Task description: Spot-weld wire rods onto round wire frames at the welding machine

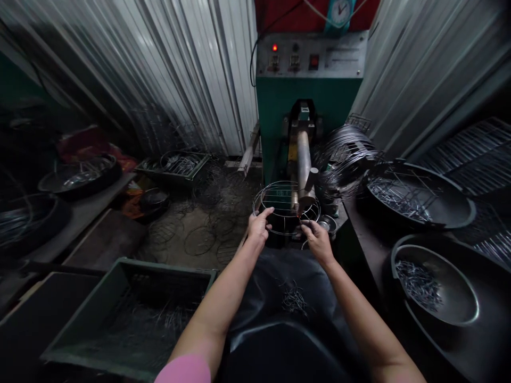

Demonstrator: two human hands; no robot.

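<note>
A round wire frame is held under the metal electrode arm of a green spot-welding machine. My left hand grips the frame's left rim, thumb on top. At the right side of the frame, my right hand is pinched on what looks like a short piece of wire, mostly hidden by the fingers. A small orange glow shows where the electrode meets the work, just beyond those fingertips. On the black apron over my lap lies a loose pile of short wires.
Right of me, a pan and a bowl hold short wire pieces. Behind them hangs a bundle of wire rings. A green crate stands at left, and wire rings lie on the floor. Corrugated metal walls flank the machine.
</note>
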